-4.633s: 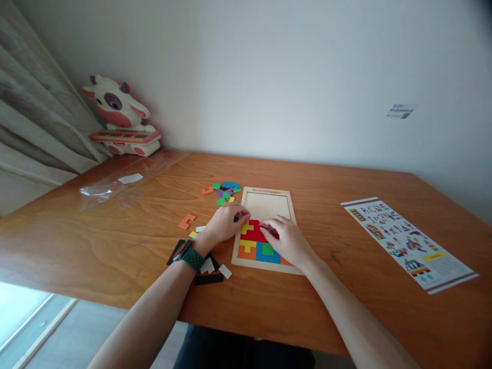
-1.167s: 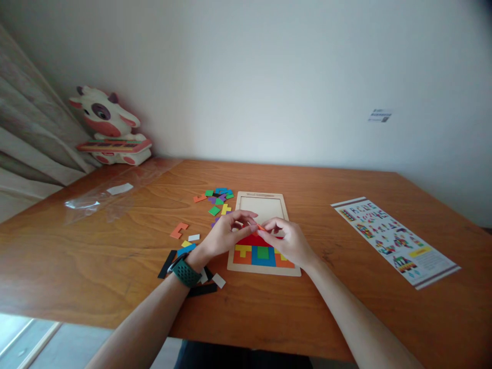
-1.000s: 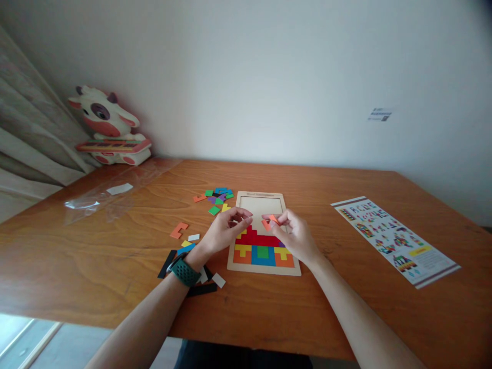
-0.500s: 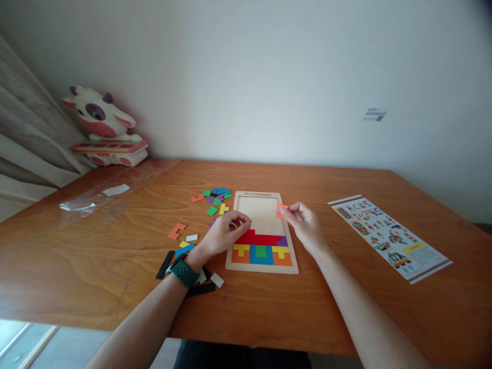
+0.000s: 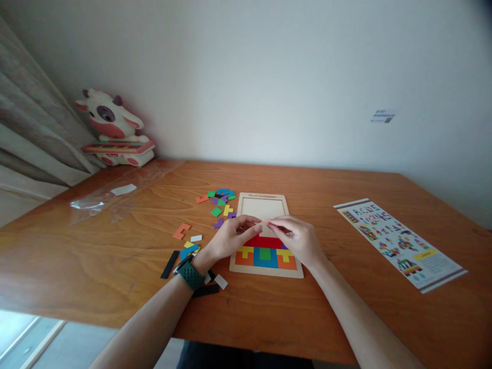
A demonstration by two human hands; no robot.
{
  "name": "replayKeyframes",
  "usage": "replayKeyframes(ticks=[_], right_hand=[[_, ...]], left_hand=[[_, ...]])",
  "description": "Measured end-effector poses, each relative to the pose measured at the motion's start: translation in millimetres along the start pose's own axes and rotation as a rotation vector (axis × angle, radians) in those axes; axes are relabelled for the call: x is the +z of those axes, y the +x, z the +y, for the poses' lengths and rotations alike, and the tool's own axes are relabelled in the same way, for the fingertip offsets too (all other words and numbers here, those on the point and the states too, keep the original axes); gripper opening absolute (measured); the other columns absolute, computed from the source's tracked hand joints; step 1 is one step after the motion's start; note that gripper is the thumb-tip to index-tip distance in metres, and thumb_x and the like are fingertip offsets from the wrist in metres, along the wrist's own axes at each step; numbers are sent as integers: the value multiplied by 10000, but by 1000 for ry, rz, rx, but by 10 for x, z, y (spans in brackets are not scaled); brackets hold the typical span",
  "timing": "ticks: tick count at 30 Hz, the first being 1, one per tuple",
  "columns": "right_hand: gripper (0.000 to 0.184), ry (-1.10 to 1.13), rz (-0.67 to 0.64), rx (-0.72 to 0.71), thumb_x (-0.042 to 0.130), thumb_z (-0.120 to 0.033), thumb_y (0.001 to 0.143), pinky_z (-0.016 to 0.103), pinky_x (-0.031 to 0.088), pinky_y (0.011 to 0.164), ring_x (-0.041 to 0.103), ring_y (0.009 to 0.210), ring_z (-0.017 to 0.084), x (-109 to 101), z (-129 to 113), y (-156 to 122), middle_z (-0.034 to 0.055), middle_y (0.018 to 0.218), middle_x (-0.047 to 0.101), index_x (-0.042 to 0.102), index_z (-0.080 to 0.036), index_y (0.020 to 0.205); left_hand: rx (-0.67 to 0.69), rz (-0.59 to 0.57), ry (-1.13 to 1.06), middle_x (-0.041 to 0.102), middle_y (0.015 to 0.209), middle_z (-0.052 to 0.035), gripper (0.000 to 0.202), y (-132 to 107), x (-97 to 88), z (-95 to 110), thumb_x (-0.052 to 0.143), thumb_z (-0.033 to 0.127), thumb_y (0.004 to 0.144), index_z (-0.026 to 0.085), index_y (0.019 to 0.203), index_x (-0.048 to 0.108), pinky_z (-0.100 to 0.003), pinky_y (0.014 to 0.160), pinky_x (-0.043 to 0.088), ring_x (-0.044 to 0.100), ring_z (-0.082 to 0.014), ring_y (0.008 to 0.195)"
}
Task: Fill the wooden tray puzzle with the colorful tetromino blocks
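Over the middle of a wooden puzzle board (image 5: 233, 267), my left hand (image 5: 234, 236) and my right hand (image 5: 300, 237) meet fingertip to fingertip. Between them is an orange puzzle piece (image 5: 265, 223), seen nearly edge-on and mostly hidden by the fingers. Both hands pinch it. Below my hands, red pieces (image 5: 269, 241) lie in the tray, with a purple one partly covered at the right. The bottom row holds orange and yellow pieces at each side of a blue piece (image 5: 266, 262) around a green one (image 5: 265, 253). Bare tray floor shows above my fingers.
Left of the board lie loose coloured pieces (image 5: 216, 211), an orange corner piece (image 5: 180, 231) and black strips (image 5: 169, 264). A printed pattern sheet (image 5: 403, 246) is at the right. Clear plastic wrap (image 5: 92, 205) and a cow toy keyboard (image 5: 117, 130) are at the back left.
My right hand has moved left with the orange piece to meet my left hand over the board. My left fingers have closed in on the piece. The view has shifted slightly.
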State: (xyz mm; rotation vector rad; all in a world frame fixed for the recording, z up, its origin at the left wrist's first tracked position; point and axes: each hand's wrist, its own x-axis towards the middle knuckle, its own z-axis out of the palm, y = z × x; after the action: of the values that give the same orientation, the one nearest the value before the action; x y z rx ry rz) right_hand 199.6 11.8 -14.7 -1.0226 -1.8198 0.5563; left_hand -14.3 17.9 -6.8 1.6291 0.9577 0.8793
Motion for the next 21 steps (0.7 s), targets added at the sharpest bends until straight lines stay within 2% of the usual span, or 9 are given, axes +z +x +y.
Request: replayKeyframes(ticks=[3, 6, 8, 13, 18, 21], right_hand=[[184, -26, -62, -107, 603, -306, 930, 385, 610, 853, 709, 952, 221, 55, -57, -19, 56, 1048, 745, 762, -295, 1022], [193, -12, -85, -123, 634, -323, 915, 397, 601, 894, 697, 1002, 224, 70, -68, -20, 56, 1120, 724, 747, -292, 1068], [166, 17, -86, -113, 633, -328, 918, 413, 579, 935, 687, 1026, 226, 60, -64, -10, 58, 1126, 719, 751, -282, 1024], [137, 99, -6, 5, 649, -333, 904, 369, 592, 819, 689, 942, 209, 41, -15, 15, 74, 1038, 717, 732, -243, 964], [238, 148, -142, 205, 687, -408, 860, 346, 588, 737, 707, 814, 197, -4, 95, 20, 58, 939, 766, 739, -230, 1010], [264, 161, -133, 287, 694, -421, 839, 358, 590, 751, 723, 832, 213, -106, 169, 42, 70, 947, 778, 751, -211, 987]], left_hand=[[2, -21, -83, 735, 1032, -106, 442, 8, 21, -10, 651, 521, 867, 136, 1086, 661, -298, 810, 545, 691, -196, 926], [-7, -13, -118, 738, 1040, -98, 441, 22, 3, -40, 689, 513, 838, 141, 1073, 670, -306, 835, 546, 693, -195, 933], [-12, 4, -128, 740, 1041, -96, 448, 30, -15, -65, 712, 507, 819, 141, 1075, 673, -315, 836, 549, 694, -197, 926], [-8, 6, -76, 755, 978, -92, 432, 30, -23, -103, 720, 506, 806, 137, 1031, 706, -320, 782, 562, 697, -196, 848], [8, -3, -43, 756, 1016, -91, 402, 16, 3, -57, 688, 471, 840, 147, 1077, 696, -325, 822, 561, 700, -208, 911], [14, 47, 84, 750, 991, -84, 377, 6, -1, -8, 636, 463, 882, 156, 1094, 688, -301, 777, 554, 694, -197, 884]])
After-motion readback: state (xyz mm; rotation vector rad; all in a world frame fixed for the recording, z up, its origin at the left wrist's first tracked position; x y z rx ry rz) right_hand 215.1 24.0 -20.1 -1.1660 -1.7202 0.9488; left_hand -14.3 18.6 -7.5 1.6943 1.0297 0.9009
